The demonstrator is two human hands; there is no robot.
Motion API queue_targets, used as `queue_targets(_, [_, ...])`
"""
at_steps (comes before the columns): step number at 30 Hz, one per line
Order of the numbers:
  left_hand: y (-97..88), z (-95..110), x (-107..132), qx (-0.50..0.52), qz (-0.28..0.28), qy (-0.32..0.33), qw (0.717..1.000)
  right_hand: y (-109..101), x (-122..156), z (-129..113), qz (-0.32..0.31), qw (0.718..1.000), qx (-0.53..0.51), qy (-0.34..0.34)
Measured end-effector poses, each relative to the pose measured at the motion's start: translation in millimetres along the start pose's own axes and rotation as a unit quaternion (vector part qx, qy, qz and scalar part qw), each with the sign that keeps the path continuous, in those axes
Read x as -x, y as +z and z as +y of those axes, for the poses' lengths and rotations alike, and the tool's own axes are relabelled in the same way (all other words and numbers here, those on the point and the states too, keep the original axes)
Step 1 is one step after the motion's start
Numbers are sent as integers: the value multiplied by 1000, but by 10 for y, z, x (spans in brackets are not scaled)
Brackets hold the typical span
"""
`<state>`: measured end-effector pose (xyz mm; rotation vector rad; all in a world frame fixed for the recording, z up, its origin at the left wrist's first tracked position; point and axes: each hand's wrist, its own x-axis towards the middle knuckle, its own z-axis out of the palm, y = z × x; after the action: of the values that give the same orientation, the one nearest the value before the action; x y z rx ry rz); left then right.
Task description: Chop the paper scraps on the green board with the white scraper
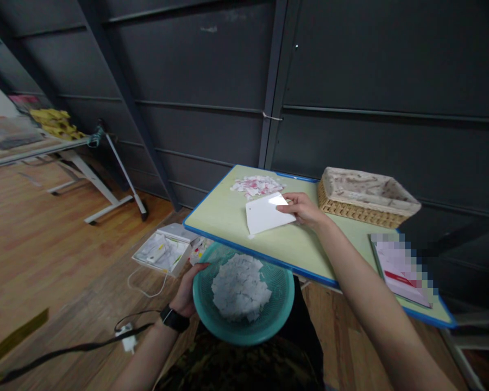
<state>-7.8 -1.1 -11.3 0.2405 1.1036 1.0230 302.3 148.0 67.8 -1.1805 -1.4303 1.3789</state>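
Note:
My left hand (186, 291) grips the left rim of a green plastic colander (284, 304), held just below the table's front edge. A heap of torn white paper scraps (241, 288) fills its middle. Over the tabletop, my right hand (303, 209) pinches a flat white card (267, 213) by its right end; the card has a small hole near its left corner. Behind the card, a loose pile of white and pink paper scraps (256, 185) lies on the table. One small scrap sits by the card's lower edge.
The pale green table (215, 209) has a blue edge. On it stand a cloth-lined wicker basket (362, 209) and, at right, a partly blurred flat item (403, 277). An open white box (163, 252), a cable and a white plug (127, 338) lie on the floor at left.

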Motion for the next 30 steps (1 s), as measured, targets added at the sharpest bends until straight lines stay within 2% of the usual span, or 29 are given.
queue_targets(5, [16, 5, 14, -10, 2, 3, 1000, 77, 20, 44, -43, 999, 12, 3])
queue_targets(10, [26, 8, 30, -22, 15, 12, 1000, 186, 78, 37, -128, 991, -1, 25])
queue_targets(12, [24, 8, 29, -24, 15, 13, 1000, 209, 85, 26, -124, 992, -26, 24])
queue_targets(15, [12, 5, 20, -25, 7, 15, 1000, 195, 55, 12, -31, 996, -81, -16])
queue_targets(18, [-9, -3, -3, -4, -6, 3, 1000, 126, -24, 30, 116, 986, -104, -67])
queue_targets(20, [-23, -10, -22, 8, -15, -2, 1000, 67, -88, 67, 212, 969, -78, -101])
queue_targets(22, [-31, -15, -35, 13, -19, -4, 1000, 16, -145, 119, 272, 951, -22, -143])
queue_targets(25, [-28, -16, -32, 16, -16, -10, 1000, -26, -194, 201, 284, 938, 73, -184])
queue_targets(30, [-14, -8, -11, 10, -11, -9, 1000, 10, -198, 290, 269, 911, 244, -194])
